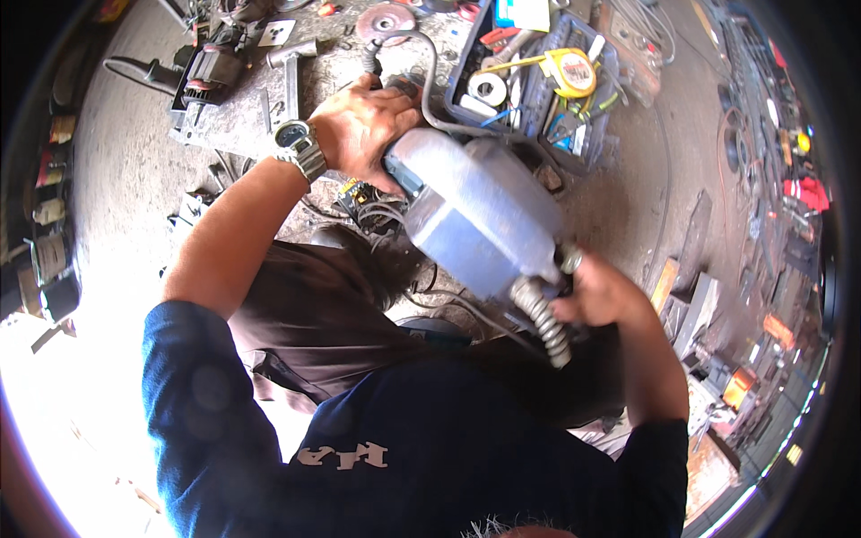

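Observation:
A bulky grey metal-cased machine (489,206) is tilted above my lap, between my two hands. My left hand (363,130), with a wristwatch (296,142) on that arm, is wrapped round its far left end, beside a dark part where a grey cable (434,76) loops out. At the near right end my right hand (596,291) is closed round its edge, next to a ribbed metal coil (541,323) that hangs down. The right fingertips are partly hidden behind the casing and slightly blurred. What lies underneath the machine is hidden.
A blue toolbox (462,108) with a yellow tape measure (571,72) stands beyond the machine. An angle grinder (213,72), a hammer-shaped metal tool (291,72) and a round disc (386,22) lie at the far left. Cables and wiring (368,204) lie below my left hand. Metal scraps and wood line the right.

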The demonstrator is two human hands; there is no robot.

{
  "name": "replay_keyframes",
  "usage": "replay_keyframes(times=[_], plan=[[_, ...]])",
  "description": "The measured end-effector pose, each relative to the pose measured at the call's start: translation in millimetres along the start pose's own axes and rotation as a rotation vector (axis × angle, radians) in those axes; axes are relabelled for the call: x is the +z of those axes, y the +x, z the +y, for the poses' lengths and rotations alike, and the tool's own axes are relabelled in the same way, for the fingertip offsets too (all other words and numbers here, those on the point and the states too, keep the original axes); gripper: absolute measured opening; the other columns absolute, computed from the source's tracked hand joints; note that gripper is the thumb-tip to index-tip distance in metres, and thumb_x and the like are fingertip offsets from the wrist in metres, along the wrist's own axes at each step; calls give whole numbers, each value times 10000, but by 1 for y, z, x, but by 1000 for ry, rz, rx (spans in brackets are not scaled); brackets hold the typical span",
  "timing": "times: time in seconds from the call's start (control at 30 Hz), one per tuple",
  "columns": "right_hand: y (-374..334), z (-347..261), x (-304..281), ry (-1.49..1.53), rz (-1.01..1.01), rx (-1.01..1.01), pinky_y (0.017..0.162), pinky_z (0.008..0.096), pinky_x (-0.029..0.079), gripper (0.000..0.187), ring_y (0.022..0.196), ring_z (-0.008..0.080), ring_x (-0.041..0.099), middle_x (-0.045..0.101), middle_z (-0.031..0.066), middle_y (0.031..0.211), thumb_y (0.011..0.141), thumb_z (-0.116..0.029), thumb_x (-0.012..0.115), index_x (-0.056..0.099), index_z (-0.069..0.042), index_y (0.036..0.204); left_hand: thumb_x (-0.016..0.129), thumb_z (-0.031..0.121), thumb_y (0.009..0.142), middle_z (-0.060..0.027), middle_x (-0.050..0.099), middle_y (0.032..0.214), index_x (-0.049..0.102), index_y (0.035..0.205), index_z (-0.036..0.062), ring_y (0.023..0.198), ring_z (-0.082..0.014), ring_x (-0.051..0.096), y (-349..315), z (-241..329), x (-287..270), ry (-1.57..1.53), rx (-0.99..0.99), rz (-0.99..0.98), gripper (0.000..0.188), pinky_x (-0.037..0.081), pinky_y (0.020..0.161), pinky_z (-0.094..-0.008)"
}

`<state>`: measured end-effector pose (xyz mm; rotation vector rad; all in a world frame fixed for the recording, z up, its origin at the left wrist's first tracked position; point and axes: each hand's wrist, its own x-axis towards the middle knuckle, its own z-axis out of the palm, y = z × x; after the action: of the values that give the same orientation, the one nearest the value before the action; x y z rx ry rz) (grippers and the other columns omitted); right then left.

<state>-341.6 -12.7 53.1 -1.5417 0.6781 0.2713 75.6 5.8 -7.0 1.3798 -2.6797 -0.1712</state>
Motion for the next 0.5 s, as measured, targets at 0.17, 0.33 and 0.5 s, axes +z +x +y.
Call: replay_keyframes(times=[0.17,0.33,0.5], plan=[[-15,39,-31,147,207,-17,1136,380,415,845,1343,225,513,571,101,1430,828,-52,812,389,-10,1558,830,752,561,-150,693,1196,637,1260,13,1178,-309,644,1,6,5,26,-14,60,1035,453,1045,-488],[-65,32,-13,40,452,-150,1213,399,299,954,1447,281,431,478,186,1545,904,-603,703,394,23,1554,821,761,578,-246,633,1344,528,1396,-36,1357,-348,545,-8,12,4,33,-59,35,1179,396,1122,-506],[-74,82,56,294,702,-279,1227,411,276,1127,1475,278,390,430,177,1577,800,-605,794,289,5,1601,792,810,586,-211,584,1431,500,1450,9,1406,-334,494,-1,16,-1,129,-135,-151,1214,337,1178,-552]])
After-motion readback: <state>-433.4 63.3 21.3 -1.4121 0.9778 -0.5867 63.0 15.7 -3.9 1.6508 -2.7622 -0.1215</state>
